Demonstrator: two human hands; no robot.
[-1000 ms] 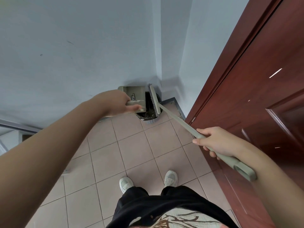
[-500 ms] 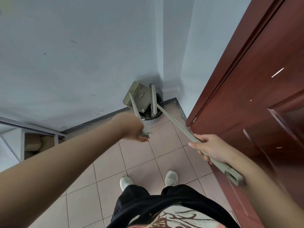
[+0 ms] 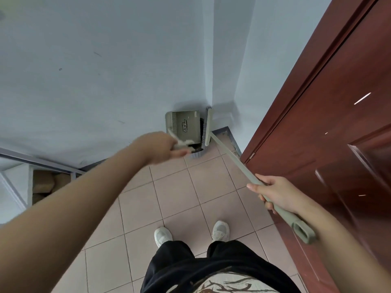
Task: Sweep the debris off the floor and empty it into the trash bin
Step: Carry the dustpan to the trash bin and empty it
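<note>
The left hand (image 3: 157, 148) reaches far out toward the corner of the room. Its fingers are wrapped tight around the handle of the dustpan (image 3: 183, 127). The hand looks a bit blurry. The dustpan is just past the fingers, tipped up so its grey back faces us, and it sits right over the trash bin (image 3: 196, 152). Only a small dark part of the bin shows under the pan, in the corner where the two pale blue walls (image 3: 105, 70) meet.

The right hand (image 3: 275, 193) is closer to the body. Its fingers are curled around the long grey stick of the broom (image 3: 232, 160), near the top end. The end of the stick, with a loop hole in it, pokes out behind the fingers toward the arm. The rest of the stick runs away from the fingers, up to the corner. The brush head stands on its end there, just beside the dustpan and over the bin too, with its dark bristles facing the pan.

The floor (image 3: 175, 197) has pinkish square tiles. Any dirt on the tiles or in the pan is too small to see. Two white shoes (image 3: 163, 236) stand on the floor, below both hands. A dark red door (image 3: 328, 123) is close to the right hand, just on its outer side.
</note>
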